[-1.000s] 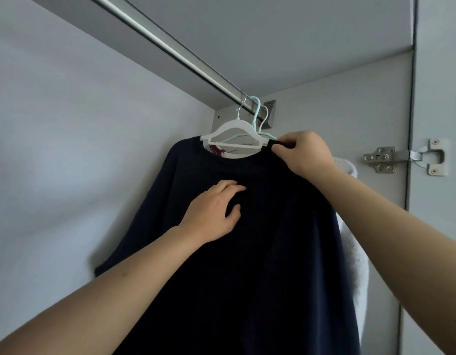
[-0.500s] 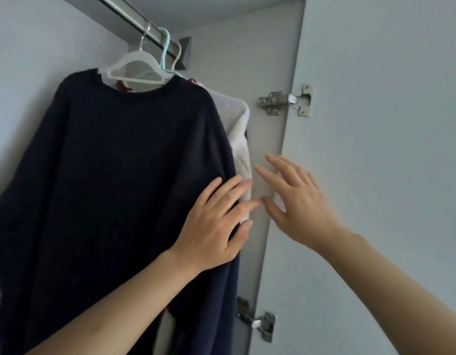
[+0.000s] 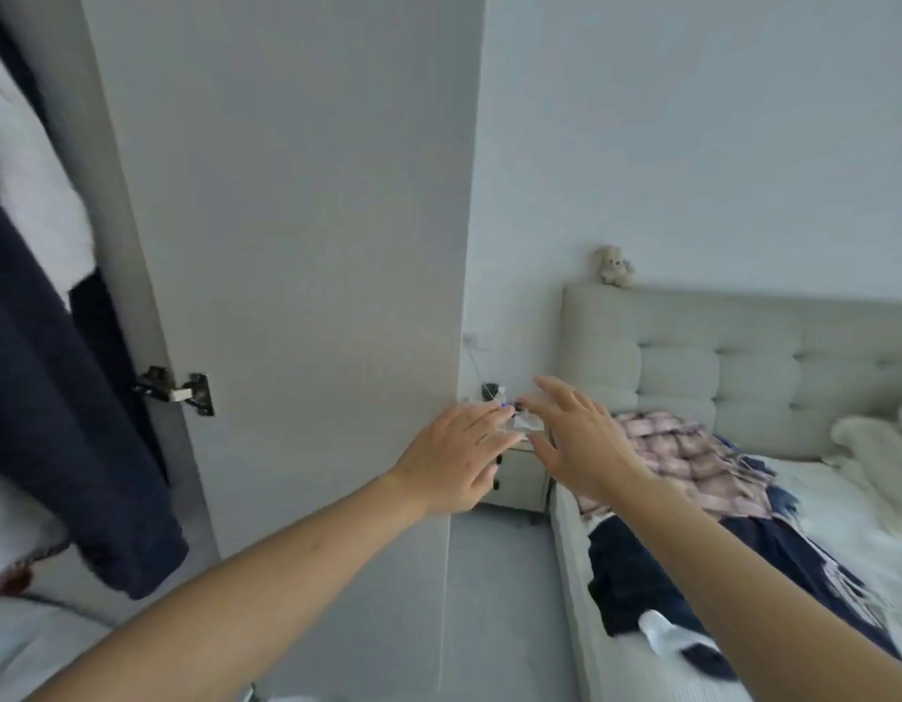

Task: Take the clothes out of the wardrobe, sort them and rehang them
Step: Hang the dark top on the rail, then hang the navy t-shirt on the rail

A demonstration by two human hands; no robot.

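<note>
Both my hands are empty with fingers spread, left hand (image 3: 456,461) by the door (image 3: 297,245) edge, right hand (image 3: 578,440) beside it. The clothes (image 3: 692,499) lie on the bed (image 3: 570,549) to my right, heaped lengthwise along it, nearer my right hand

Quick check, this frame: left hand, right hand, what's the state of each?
Left hand: open, fingers extended, holding nothing.
Right hand: open, fingers spread, holding nothing.

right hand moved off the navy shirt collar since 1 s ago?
Yes. The right hand has left the navy shirt, passing rightward beyond the wardrobe door, now open toward the bed.
</note>
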